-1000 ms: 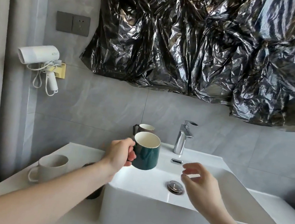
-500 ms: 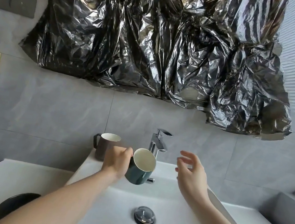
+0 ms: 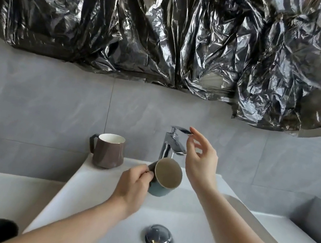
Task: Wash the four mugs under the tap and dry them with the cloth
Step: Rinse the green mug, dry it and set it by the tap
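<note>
Mug (image 3: 165, 178) in teal, gripped by the left hand (image 3: 134, 184), has come tilted beneath the tap (image 3: 174, 142), whose lever the right hand's (image 3: 201, 162) loosely spread fingertips (image 3: 192, 130) now touch, so rinsing looks imminent.

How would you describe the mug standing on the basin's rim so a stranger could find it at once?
Start at the white basin and follow its back rim left of the chrome tap. There stands the brown mug, upright and untouched. Unlike the green mug tilted in the left hand, it has faceted sides.
</note>
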